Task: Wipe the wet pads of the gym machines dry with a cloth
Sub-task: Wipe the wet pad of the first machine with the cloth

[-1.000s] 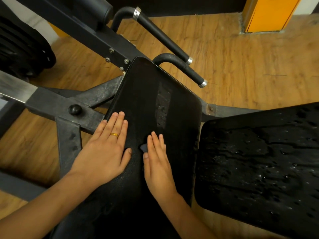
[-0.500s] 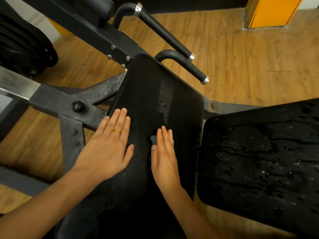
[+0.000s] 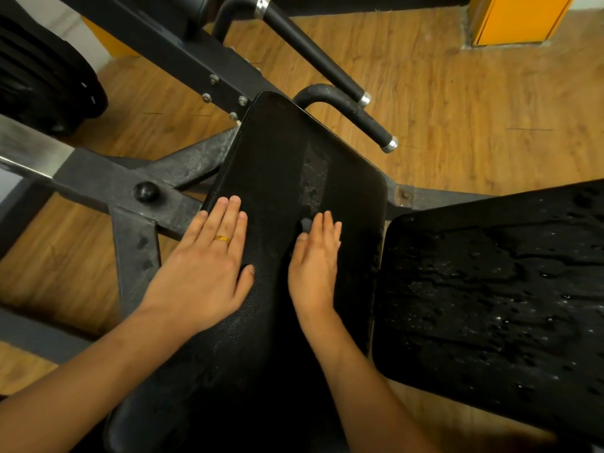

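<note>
Head view showed only a small dark corner of the cloth (image 3: 305,223) poking out beside the fingers of the right hand (image 3: 313,266). That hand lay flat, fingers straight and together, pressing the cloth onto the middle of the long pad (image 3: 277,152). Just beyond the fingertips a streak of droplets (image 3: 313,178) ran toward the pad's far edge. The left hand (image 3: 209,266), flat with fingers straight and a ring (image 3: 222,238) on one, rested at the pad's left edge, holding nothing.

The step looked like wiping this pad, partway done. The next move likely called for pushing the cloth forward through the streak with even pressure.

To the right, a second pad (image 3: 490,289) was beaded all over with water and seemed untouched. Two handles (image 3: 346,109), a dark metal frame (image 3: 98,178) and the wooden floor (image 3: 457,109) lay around.
</note>
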`<state>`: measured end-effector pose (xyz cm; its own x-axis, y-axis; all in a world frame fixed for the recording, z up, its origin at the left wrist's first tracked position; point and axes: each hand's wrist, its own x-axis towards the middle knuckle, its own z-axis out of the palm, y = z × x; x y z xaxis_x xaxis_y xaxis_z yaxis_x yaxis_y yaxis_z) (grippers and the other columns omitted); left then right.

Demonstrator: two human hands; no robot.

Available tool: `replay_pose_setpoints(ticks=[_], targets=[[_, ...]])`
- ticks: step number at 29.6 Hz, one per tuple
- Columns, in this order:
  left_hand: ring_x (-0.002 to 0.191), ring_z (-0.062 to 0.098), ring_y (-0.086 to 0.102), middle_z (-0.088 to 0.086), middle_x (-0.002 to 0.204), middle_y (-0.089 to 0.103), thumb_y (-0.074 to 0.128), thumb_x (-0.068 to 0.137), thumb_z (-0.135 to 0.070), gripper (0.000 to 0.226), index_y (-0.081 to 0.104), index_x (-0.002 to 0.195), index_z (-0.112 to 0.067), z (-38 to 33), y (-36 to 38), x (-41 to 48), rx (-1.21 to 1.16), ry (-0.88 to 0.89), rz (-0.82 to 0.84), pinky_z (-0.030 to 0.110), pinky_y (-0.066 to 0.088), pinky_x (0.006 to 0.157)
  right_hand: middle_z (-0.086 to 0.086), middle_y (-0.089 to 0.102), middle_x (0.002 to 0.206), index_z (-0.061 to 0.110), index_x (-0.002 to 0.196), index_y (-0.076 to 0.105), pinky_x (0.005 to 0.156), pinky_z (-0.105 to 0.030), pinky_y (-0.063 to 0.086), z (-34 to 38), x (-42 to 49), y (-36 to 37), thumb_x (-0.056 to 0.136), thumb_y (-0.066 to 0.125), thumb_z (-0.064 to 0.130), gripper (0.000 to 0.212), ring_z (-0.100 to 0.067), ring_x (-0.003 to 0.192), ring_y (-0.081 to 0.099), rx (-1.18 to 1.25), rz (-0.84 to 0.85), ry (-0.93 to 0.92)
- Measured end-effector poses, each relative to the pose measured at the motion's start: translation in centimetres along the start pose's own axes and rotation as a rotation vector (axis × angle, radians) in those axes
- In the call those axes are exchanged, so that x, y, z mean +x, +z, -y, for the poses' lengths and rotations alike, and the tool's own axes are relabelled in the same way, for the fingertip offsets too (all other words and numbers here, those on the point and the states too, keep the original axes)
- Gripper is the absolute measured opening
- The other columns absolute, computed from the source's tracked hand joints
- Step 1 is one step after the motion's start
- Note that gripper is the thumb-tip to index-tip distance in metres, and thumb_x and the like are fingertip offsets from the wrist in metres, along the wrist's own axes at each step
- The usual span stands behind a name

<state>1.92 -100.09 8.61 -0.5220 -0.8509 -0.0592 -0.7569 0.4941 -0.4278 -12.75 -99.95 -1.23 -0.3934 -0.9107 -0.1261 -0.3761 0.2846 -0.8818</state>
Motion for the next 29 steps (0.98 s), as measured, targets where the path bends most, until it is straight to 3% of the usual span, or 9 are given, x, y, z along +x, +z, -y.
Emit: replay_pose_setpoints(ticks=[5,12,20,23,29], targets=[[0.154,0.036,0.016,0.028,0.162,0.018,0.031,0.097,-0.046,0.076,0.028,0.153,0.007,-0.1,0.1,0.1,-0.003,-0.004,0.001,0.051,0.020,0.124,0.000,0.005,0.170,0.010,0.160,0.015,0.124,-0.028,-0.007,-0.6,-2.8,-0.2,0.110,0.030,0.021,0.053,-0.013,0.154,-0.012,-0.025,0.068,-0.141],[0.154,0.036,0.017,0.028,0.162,0.018,0.030,0.097,-0.046,0.077,0.028,0.153,0.007,-0.1,-0.1,0.0,-0.004,-0.003,0.003,0.050,0.020,0.124,-0.010,0.014,0.169,0.004,0.159,0.019,0.126,-0.037,0.000,-1.4,5.4,-0.5,0.110,0.032,0.018,0.053,-0.026,0.156,-0.003,-0.014,-0.050,0.089],[0.153,0.037,0.018,0.029,0.162,0.020,0.032,0.097,-0.045,0.077,0.029,0.152,0.008,-0.1,-0.2,0.1,-0.007,-0.002,-0.005,0.049,0.019,0.124,0.000,0.006,0.170,0.009,0.160,0.015,0.128,-0.036,-0.001,-1.3,-3.2,-0.2,0.110,0.032,0.022,0.055,-0.013,0.154,-0.012,-0.008,0.037,-0.068],[0.153,0.037,0.017,0.029,0.162,0.019,0.032,0.097,-0.045,0.077,0.028,0.153,0.008,-0.2,-0.2,0.2,-0.001,-0.004,-0.001,0.049,0.018,0.124,-0.003,0.009,0.170,0.007,0.159,0.019,0.126,-0.031,-0.005,-1.8,-1.5,-0.3,0.110,0.032,0.020,0.053,-0.015,0.155,-0.009,-0.022,0.023,-0.086],[0.153,0.037,0.017,0.029,0.162,0.019,0.030,0.098,-0.045,0.076,0.029,0.152,0.007,-0.2,-0.2,0.1,-0.006,-0.003,-0.005,0.050,0.019,0.124,-0.010,0.012,0.169,0.004,0.159,0.018,0.126,-0.038,0.000,-1.4,5.5,-0.5,0.110,0.030,0.017,0.052,-0.026,0.156,-0.003,-0.038,-0.049,0.052]])
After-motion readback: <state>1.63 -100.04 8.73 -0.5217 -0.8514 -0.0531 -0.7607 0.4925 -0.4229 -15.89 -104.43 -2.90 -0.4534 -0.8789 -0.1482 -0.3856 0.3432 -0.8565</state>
